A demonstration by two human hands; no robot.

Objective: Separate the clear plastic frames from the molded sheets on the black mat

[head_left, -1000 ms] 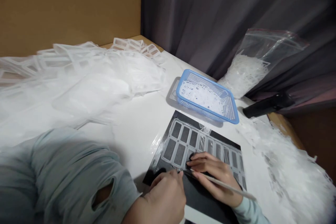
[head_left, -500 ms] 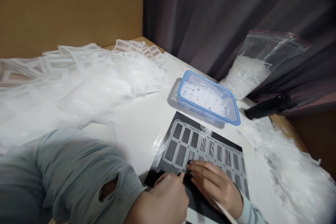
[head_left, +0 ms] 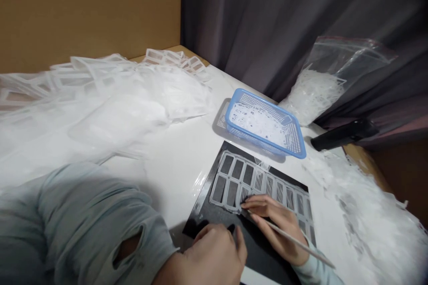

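Note:
A translucent plastic sheet with two rows of rectangular frames [head_left: 232, 193] lies on a black board [head_left: 220, 220]. My right hand [head_left: 279, 227] rests over the lower row, its fingers pinched on a thin pale stick-like tool [head_left: 294, 239]. One end of this tool is by the fingertips at the sheet's lower edge, and the other slants down right past the wrist. Over the board's near part, below the sheet, my left hand [head_left: 214, 251] is curled closed. A small dark spot shows by its thumb; whatever the fingers hold, if anything, is hidden.
Beyond the board stands a blue basket [head_left: 267, 146] of small white pieces. A clear zip bag [head_left: 321, 93] of similar pieces leans behind it, near a black cylinder [head_left: 337, 136]. Frame sheets [head_left: 100, 107] are heaped at left, white scraps [head_left: 377, 218] at right.
My left hand has drawn back toward me, off the sheet's edge. My right hand has shifted slightly up, and the thin tool has swung to a flatter slant.

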